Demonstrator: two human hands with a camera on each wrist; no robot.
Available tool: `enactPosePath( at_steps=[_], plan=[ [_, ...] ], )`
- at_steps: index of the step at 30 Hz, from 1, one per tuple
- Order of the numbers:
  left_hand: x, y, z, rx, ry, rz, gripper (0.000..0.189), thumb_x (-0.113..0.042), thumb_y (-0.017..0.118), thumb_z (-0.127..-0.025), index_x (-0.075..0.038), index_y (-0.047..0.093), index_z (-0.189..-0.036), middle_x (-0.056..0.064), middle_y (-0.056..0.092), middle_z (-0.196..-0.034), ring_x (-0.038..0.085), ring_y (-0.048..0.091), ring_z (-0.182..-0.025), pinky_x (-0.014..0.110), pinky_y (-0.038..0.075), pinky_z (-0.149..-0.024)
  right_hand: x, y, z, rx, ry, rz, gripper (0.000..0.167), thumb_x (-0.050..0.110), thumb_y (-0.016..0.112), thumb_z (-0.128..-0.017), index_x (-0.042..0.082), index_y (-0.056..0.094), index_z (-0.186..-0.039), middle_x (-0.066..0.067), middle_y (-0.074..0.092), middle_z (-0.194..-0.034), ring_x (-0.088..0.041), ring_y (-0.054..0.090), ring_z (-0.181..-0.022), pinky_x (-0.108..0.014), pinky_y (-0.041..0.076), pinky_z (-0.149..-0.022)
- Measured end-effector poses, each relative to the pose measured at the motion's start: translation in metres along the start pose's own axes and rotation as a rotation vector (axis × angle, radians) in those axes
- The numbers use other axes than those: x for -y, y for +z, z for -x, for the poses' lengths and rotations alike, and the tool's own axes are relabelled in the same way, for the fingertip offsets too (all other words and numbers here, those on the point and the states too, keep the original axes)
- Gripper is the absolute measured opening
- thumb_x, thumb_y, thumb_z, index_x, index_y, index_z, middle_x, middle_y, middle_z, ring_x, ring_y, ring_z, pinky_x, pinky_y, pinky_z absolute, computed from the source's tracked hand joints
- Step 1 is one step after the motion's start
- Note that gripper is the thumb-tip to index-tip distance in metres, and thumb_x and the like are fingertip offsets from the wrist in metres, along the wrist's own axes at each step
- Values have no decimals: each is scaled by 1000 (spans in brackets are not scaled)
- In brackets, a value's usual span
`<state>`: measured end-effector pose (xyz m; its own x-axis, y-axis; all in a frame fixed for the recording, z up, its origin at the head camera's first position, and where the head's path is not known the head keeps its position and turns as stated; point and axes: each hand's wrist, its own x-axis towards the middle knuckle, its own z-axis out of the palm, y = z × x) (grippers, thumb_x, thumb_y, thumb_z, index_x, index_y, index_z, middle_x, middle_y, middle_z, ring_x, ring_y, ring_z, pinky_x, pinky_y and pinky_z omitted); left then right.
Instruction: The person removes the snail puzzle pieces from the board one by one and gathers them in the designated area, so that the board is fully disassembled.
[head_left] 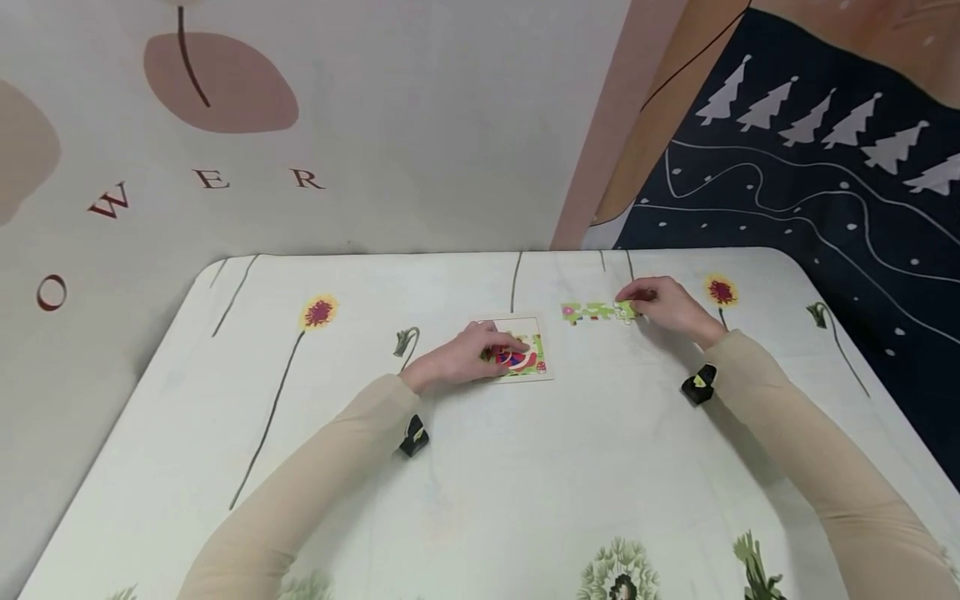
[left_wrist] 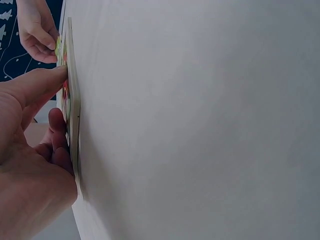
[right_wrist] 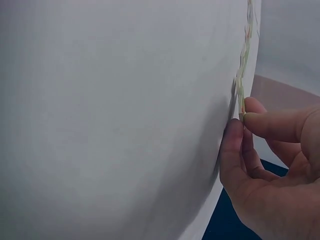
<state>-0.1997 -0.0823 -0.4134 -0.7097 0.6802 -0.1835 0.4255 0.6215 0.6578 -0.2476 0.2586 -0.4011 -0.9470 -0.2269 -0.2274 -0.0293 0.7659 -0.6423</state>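
My left hand (head_left: pixel 480 352) rests on a partly filled jigsaw puzzle board (head_left: pixel 546 377) with a pale frame. Colourful pieces in red, blue and green show in its lower part, and the hand covers its left side. In the left wrist view a straight digit of the left hand (left_wrist: pixel 30 100) presses on the board's (left_wrist: pixel 75 107) picture side. My right hand (head_left: pixel 667 307) pinches a green puzzle piece (head_left: pixel 627 312) at the right end of a row of pieces (head_left: pixel 588 312). The right wrist view shows thumb and fingertips of the right hand (right_wrist: pixel 272 150) on this piece's edge.
The table is covered by a white cloth (head_left: pixel 525 467) printed with flowers and stems. Behind it hangs a pale fabric (head_left: pixel 420 125) with letters, and a dark blue one (head_left: pixel 787 175) with trees at the right. Each wrist wears a small black device (head_left: pixel 699 385).
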Motion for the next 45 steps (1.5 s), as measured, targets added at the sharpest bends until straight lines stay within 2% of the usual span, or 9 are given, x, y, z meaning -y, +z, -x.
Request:
enactPosePath(
  at_steps=[9,13,18,23,35,41,45],
  plan=[
    [-3,0,0,-10,-1,-17,40,-15,67,-94,-15,64,-134,13,60,-120,23,43,-104,31,35,-89,0,0,-1,5,-3,12,28,2,51,-99,-4,65,-124,-26,61,-127,-33,53,-109,-44,42,-95],
    [-6,2,0,-15,-7,-46,40,-15,67,-94,-15,65,-133,13,59,-112,22,42,-99,30,33,-84,-2,-1,1,4,2,5,31,5,53,-100,-3,62,-128,-27,59,-129,-35,53,-112,-46,42,-98],
    [-10,2,1,-21,-11,-97,40,-14,67,-94,-16,65,-133,11,60,-106,20,41,-94,27,31,-79,-1,-2,1,-32,-12,-9,34,8,54,-100,-2,58,-132,-26,59,-124,-34,53,-111,-43,42,-94],
    [-10,2,5,-45,2,-122,37,-14,67,-94,-14,66,-132,10,61,-107,20,44,-94,29,34,-80,10,-3,6,-60,-33,-40,32,9,55,-100,-2,58,-130,-25,61,-121,-36,55,-114,-43,42,-94],
    [-5,3,11,-91,25,-45,28,-6,69,-91,-12,74,-118,9,60,-114,20,50,-101,32,41,-91,28,17,13,-18,-143,-43,25,3,54,-99,-3,65,-120,-23,65,-119,-34,59,-111,-46,45,-97],
    [-4,2,11,-68,57,-19,29,-6,68,-92,-13,74,-120,11,58,-118,22,48,-106,32,40,-92,39,29,15,-10,-211,-74,22,2,56,-97,-3,67,-117,-21,66,-117,-30,59,-106,-47,47,-98],
    [-2,1,10,-47,66,2,31,-6,68,-92,-14,73,-121,12,56,-120,25,46,-112,35,39,-95,46,39,15,3,-263,-88,22,1,58,-96,-2,69,-115,-20,69,-116,-28,60,-103,-43,49,-95]
  ],
)
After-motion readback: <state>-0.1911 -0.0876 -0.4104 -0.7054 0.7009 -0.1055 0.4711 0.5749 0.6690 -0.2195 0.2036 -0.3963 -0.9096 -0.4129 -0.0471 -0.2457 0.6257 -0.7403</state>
